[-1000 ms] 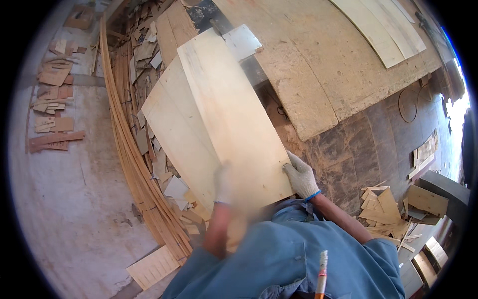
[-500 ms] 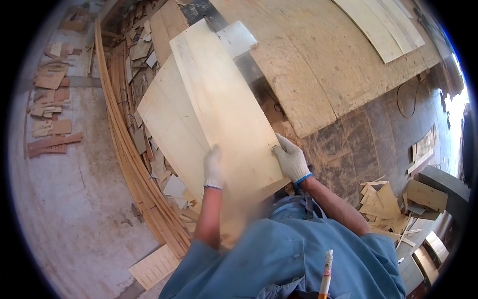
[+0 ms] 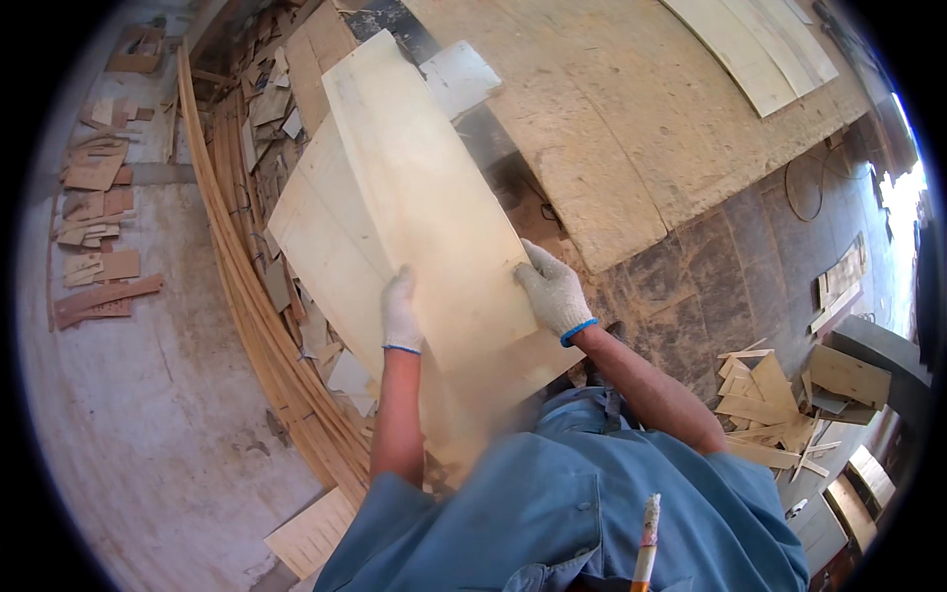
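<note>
A long pale wooden board (image 3: 424,178) slants away from my body, gripped by its two long edges. My left hand (image 3: 400,314), in a white knitted glove with a blue cuff, holds the left edge with the thumb on top. On the right edge my right hand (image 3: 552,289), gloved the same way, is closed with its thumb lying over the face; its other fingers are under the board. Beneath lies a wider pale board (image 3: 326,217), partly covered by the held one. A small whitish panel (image 3: 461,77) sits beyond, by the far end.
A large worn wooden tabletop (image 3: 592,128) spreads ahead and right, with pale panels (image 3: 755,44) on it. Long thin wood strips (image 3: 252,296) run along my left beside a heap of offcuts (image 3: 266,104). More scraps (image 3: 764,400) lie on the floor at right.
Both hands and the held board have shifted slightly left and away from my body. The grip stays the same, and the wider board beneath looks nearly unmoved.
</note>
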